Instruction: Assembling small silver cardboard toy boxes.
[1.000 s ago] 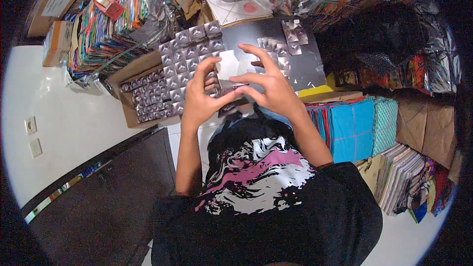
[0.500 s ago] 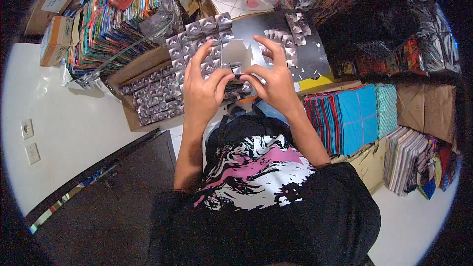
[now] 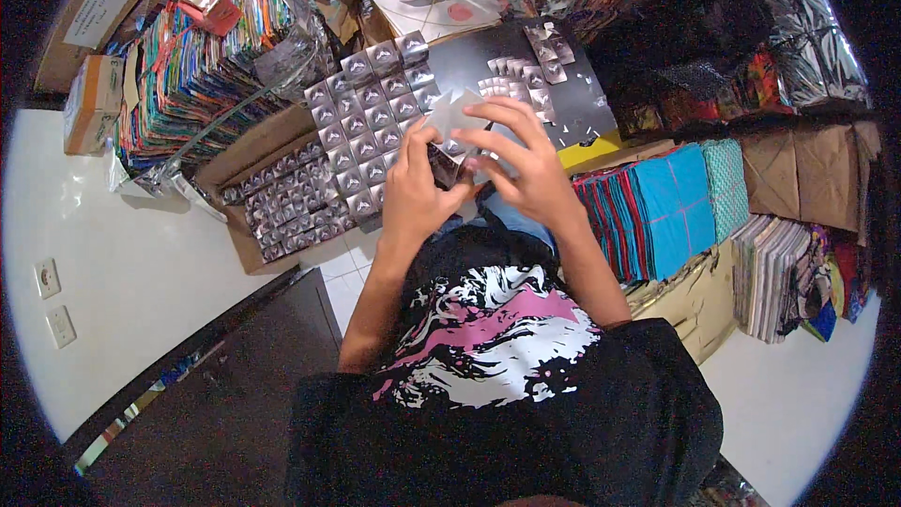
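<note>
Between my hands, above the near edge of the black tabletop, is a small thin-card box with a dark printed outside and pale inner flaps standing up. My left hand is closed around its left side. On the right, my right hand has its fingers bent over the flaps and its thumb low on the box. The fingers hide part of the box. Beside my left hand lies a grid of similar small made-up boxes. Farther off, flat unfolded cartons overlap on the tabletop.
An open cardboard box at left holds rows of small boxes. Behind it rise packed sleeves topped by a red tape dispenser. Blue folded cloths stand at right. Small white scraps lie on the black tabletop.
The box has tilted and its pale flaps have moved. My left hand has come nearer the right and wrapped around it; my right fingers have bent in over the flaps. The view has shifted slightly.
</note>
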A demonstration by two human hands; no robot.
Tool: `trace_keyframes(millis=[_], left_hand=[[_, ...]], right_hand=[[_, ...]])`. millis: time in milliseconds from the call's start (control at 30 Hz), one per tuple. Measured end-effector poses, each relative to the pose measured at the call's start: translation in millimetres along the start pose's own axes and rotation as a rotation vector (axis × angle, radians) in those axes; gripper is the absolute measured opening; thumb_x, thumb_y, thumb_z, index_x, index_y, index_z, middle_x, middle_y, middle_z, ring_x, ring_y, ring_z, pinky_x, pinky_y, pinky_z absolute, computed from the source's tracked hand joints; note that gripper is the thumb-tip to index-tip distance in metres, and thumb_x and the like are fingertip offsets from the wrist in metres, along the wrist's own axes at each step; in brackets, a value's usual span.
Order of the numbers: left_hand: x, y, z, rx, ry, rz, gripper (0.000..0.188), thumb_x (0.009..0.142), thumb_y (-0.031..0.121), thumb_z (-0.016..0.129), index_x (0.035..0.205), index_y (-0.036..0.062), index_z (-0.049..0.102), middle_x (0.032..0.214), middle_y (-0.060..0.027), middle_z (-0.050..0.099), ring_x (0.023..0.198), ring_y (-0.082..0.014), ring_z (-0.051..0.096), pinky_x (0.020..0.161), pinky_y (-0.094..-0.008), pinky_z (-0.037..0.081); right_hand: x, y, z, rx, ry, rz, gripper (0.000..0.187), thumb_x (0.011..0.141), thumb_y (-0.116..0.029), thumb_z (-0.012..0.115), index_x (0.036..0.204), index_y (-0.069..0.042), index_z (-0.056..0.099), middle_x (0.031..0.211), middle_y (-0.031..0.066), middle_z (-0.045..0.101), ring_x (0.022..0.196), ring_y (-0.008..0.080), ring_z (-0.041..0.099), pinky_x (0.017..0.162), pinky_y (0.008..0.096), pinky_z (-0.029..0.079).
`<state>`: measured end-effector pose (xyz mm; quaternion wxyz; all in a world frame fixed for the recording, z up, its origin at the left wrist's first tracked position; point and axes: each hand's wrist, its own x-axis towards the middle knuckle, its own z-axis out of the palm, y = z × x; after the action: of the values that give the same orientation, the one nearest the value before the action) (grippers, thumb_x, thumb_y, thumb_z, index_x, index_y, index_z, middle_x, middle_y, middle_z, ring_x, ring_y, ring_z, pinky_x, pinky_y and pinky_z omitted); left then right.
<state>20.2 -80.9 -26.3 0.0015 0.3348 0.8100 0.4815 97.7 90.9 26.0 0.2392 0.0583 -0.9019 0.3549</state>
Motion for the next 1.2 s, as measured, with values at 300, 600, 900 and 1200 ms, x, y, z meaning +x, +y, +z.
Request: trace_keyframes(millis=[300, 600, 900, 1200], left_hand=[[21.8, 12.9, -0.6, 0.042, -0.086, 0.137, 0.059, 0.074, 0.019, 0.087, 0.12, 0.0085, 0.052, 0.134, -0.0183, 0.064, 0.1, -0.0436, 0.072, 0.079, -0.0492, 0.061], [52.1, 22.5, 31.1, 0.019, -0.217, 0.105, 0.056, 0.07, 0.017, 0.088, 0.114, 0.0096, 0.054, 0.133, -0.0163, 0.066, 0.108, -0.0413, 0.07, 0.085, -0.0492, 0.059], [83.2, 50.4, 89.1, -0.054, -0.202, 0.023, 0.059, 0.071, 0.026, 0.093, 0.116, 0.0078, 0.059, 0.108, -0.0134, 0.072, 0.097, -0.0365, 0.074, 0.084, -0.0431, 0.058], [104.4, 66.9, 145.5, 0.027, -0.108, 0.009, 0.057, 0.068, 0.023, 0.094, 0.111, 0.0076, 0.06, 0.105, -0.0119, 0.071, 0.093, -0.0332, 0.073, 0.081, -0.0413, 0.057]], right_hand=[[-0.7, 16.1, -20.4, -0.001, 0.16, 0.09, 0.031, 0.075, -0.001, 0.085, 0.104, -0.007, 0.077, 0.108, 0.0043, 0.078, 0.11, 0.0283, 0.068, 0.097, 0.0412, 0.055], [-3.0, 71.8, -66.6, -0.025, -0.085, 0.034, 0.022, 0.08, -0.013, 0.084, 0.101, -0.01, 0.08, 0.102, 0.0041, 0.079, 0.101, 0.0281, 0.07, 0.094, 0.0395, 0.054], [7.5, 131.1, -116.0, 0.038, -0.197, -0.003, 0.023, 0.087, -0.021, 0.08, 0.108, -0.012, 0.079, 0.1, 0.0079, 0.078, 0.094, 0.0288, 0.071, 0.089, 0.0424, 0.053], [13.3, 190.2, -147.5, 0.076, -0.407, 0.017, 0.026, 0.09, -0.022, 0.076, 0.111, -0.008, 0.077, 0.109, 0.0094, 0.078, 0.098, 0.0317, 0.074, 0.087, 0.0428, 0.056]])
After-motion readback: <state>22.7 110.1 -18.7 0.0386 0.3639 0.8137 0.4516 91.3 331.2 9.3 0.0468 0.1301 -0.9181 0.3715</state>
